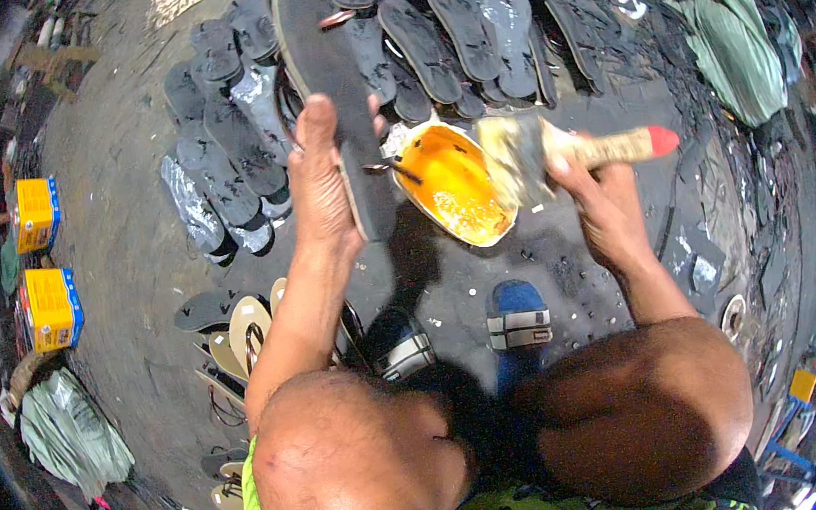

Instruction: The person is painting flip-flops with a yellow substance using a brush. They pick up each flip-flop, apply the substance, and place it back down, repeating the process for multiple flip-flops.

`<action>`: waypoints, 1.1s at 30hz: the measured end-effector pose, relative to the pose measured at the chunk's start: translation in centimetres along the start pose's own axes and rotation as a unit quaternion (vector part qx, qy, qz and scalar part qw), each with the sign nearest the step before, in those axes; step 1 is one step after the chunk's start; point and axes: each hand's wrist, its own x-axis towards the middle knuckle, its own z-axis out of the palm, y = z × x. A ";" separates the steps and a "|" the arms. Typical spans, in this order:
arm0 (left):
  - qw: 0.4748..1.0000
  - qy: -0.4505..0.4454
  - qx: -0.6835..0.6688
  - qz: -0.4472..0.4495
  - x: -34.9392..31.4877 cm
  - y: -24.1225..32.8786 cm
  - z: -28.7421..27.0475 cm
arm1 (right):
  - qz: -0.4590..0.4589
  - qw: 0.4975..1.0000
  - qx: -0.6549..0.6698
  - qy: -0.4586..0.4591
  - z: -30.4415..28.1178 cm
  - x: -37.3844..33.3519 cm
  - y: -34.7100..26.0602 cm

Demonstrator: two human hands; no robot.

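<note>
Near the centre of the frame, the left hand (319, 179) grips a long black sandal sole (328, 83) on edge, fingers wrapped round its lower part, the sole running up toward the top of the frame. Just right of it, the right hand (595, 195) is closed round the handle of a wide glue-caked brush (557, 149), whose bristles rest against the rim of a yellow bowl (451, 190) of glue sitting on the dark floor (124, 237). Rows of black soles (463, 32) lie spread above, and two yellow boxes (44, 261) stand at the left edge.
</note>
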 end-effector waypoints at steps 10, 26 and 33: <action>0.983 -0.051 -0.140 0.106 -0.4 -2.6 3.5 | -0.149 0.976 0.160 -0.003 6.9 0.9 0.8; 0.982 -0.069 -0.074 0.160 -3.0 -0.3 4.7 | -0.222 0.967 -0.025 0.121 5.0 2.5 0.7; 0.989 -0.090 0.044 0.112 -5.4 -3.6 4.3 | -0.447 0.885 -0.026 0.126 6.0 4.9 -6.0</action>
